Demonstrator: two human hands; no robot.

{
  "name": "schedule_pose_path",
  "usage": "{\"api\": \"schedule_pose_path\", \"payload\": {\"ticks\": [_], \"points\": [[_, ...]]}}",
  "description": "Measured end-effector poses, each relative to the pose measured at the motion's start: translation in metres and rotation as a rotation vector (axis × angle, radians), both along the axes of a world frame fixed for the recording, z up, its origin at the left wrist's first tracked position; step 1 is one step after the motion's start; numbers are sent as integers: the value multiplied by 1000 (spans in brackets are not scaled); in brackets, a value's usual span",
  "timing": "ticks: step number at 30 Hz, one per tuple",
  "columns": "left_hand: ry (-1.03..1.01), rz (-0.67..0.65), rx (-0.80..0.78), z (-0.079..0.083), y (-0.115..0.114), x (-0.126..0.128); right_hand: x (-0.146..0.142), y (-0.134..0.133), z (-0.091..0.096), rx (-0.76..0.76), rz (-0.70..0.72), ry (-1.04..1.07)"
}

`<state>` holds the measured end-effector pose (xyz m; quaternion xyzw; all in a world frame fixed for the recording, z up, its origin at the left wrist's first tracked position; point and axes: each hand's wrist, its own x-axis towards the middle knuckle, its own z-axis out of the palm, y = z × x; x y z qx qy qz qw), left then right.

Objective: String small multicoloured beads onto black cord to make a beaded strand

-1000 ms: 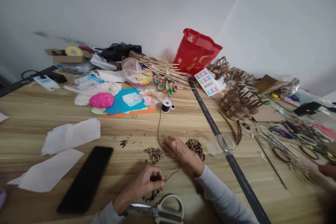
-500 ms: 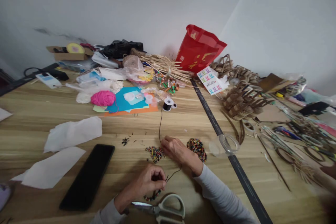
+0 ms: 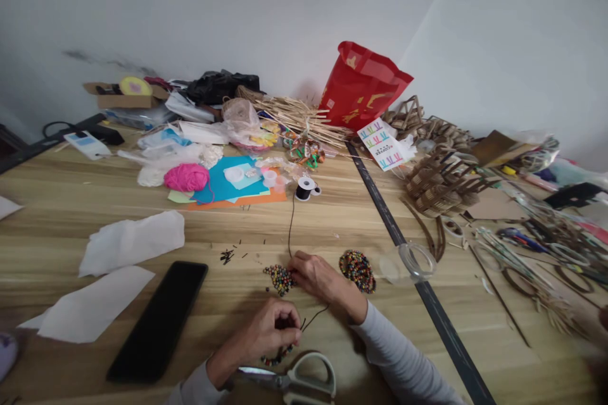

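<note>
My left hand [image 3: 270, 330] is closed in a pinch on a thin black cord [image 3: 313, 316], whose end sticks out past the fingertips. Below that hand hangs a curved string of small multicoloured beads [image 3: 277, 357], partly hidden by the fingers. My right hand [image 3: 316, 275] reaches to the right edge of a loose bead pile [image 3: 280, 278], fingers drawn together and pointing down; what is between them is hidden. Black cord also runs from a white spool [image 3: 304, 188] down to the right hand. Right of that hand lies a coil of strung beads [image 3: 357, 271].
Scissors [image 3: 311, 380] lie partly opened just below my left hand. To the left are a black phone [image 3: 159, 323] and white paper pieces [image 3: 133, 240]. Short black cord scraps [image 3: 227, 256] lie nearby. Clear tape rolls [image 3: 417, 261], small woven baskets [image 3: 432, 183] and a red bag [image 3: 363, 85] stand beyond.
My right hand has shifted slightly left and down, its fingertips closer to the bead pile. My left hand stays in place with the cord.
</note>
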<state>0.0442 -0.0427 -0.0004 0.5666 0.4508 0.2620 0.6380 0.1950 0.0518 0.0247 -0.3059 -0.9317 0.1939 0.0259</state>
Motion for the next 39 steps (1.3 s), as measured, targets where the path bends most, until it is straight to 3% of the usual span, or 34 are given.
{"api": "schedule_pose_path", "payload": {"ticks": [8, 13, 19, 27, 39], "points": [[-35, 53, -44, 0, 0, -1, 12, 0, 0, -57, -32, 104], [-143, 159, -67, -3, 5, -3, 23, -20, 16, -190, -74, 333], [-206, 231, -59, -11, 8, -5, 30, -42, 18, -367, -7, 372], [-241, 285, -92, -17, 8, -2, 27, -47, 0, -270, -47, 369], [-177, 244, -82, -12, 10, -6, 33, -45, 7, -299, 19, 356]]}}
